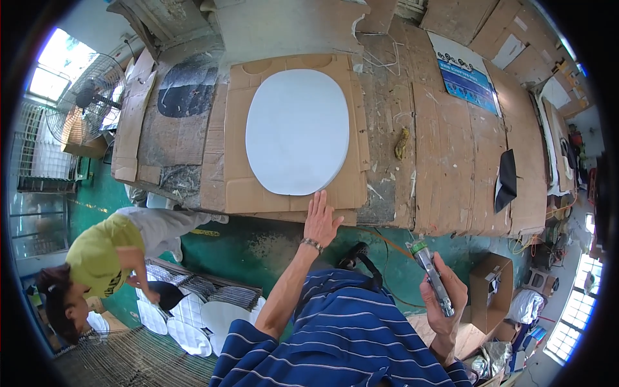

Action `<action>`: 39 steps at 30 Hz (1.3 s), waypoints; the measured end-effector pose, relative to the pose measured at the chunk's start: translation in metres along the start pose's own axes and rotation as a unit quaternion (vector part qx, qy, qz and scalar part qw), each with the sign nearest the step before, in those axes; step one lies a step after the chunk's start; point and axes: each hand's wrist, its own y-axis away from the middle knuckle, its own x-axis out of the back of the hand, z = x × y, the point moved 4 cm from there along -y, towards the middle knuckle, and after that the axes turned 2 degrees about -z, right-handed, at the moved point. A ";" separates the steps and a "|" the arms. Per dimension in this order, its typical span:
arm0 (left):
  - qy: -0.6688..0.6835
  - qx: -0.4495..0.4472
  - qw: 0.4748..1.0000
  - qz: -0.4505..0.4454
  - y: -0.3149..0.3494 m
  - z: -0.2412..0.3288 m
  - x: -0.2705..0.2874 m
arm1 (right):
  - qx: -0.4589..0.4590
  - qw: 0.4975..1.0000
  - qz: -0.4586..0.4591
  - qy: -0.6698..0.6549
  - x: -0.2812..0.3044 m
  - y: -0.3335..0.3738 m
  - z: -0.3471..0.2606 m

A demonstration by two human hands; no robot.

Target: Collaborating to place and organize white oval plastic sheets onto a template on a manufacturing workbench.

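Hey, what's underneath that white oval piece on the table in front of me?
Brown cardboard shows all around the white oval piece, so it appears to lie on that. Whatever is directly beneath its middle is covered and can't be seen.

The white oval panel (298, 132) lies on a cardboard sheet (235, 164), with the left hand (322, 226) spread at its near edge; to the panel's right and nearer the wearer, the right hand (455, 290) grips a grey tool (433, 276), while left of the panel stand a fan (86, 98) and, nearer, a stooping co-worker (106, 255)
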 end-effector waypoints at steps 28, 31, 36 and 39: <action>0.129 0.065 0.987 -0.067 0.072 -0.013 -0.002 | 0.000 0.995 -0.102 -0.010 0.002 0.020 0.011; 0.129 0.068 0.986 -0.080 0.070 -0.012 -0.006 | 0.023 0.995 -0.090 -0.020 -0.003 0.017 0.007; 0.118 0.050 0.989 -0.072 0.060 -0.002 -0.002 | 0.031 0.995 -0.088 -0.018 0.007 0.020 0.013; 0.080 0.030 0.996 -0.024 0.043 0.001 0.000 | 0.037 0.998 -0.045 -0.014 0.008 0.023 0.011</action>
